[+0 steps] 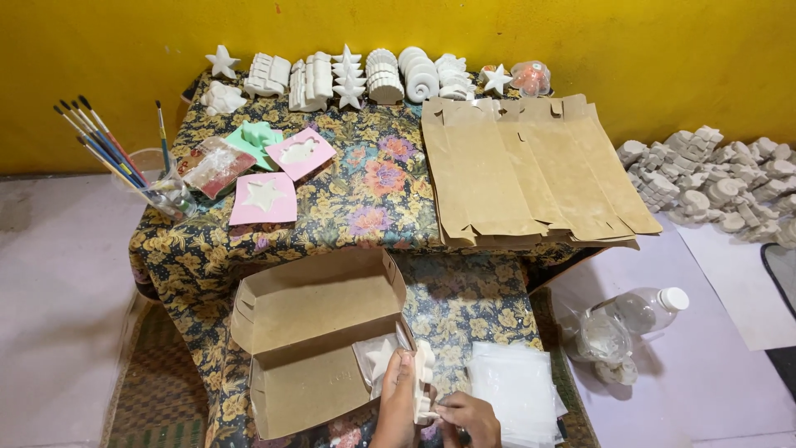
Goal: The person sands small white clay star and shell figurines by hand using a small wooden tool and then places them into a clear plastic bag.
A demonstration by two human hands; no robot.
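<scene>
Down at the bottom edge, both hands meet over a white plaster figure (424,380), held upright w/ its wavy edge showing. Left hand (398,411) has its grip closed round the figure's left side, thumb up along it; right hand (470,417) pinches the lower end w/ fingertips, grip closed too. Just left of the figure, a small clear bag w/ a white star piece (377,358) lies on the edge of an open brown cardboard box (311,344), lid flipped back, sitting on the bench (373,187) w/ its floral cloth. Right of the hands, a stack of clear plastic bags (516,390). Further up the bench: a pile of flat unfolded brown box blanks (531,170) on the right; pink cards (264,199) w/ white shapes, plus a green piece (255,134) and a red packet (215,166), on the left. Paintbrushes (108,145) stand in a clear cup (170,195) at the bench's left corner. Along the back edge by the yellow wall, a row of white plaster casts (356,76), stars, shells, etc., and a small clear tub w/ sth orange (531,77). On the floor to the right: a clear plastic bottle w/ white cap (651,309), lying down, and a heap of more white casts (721,178) well apart from the bench.
</scene>
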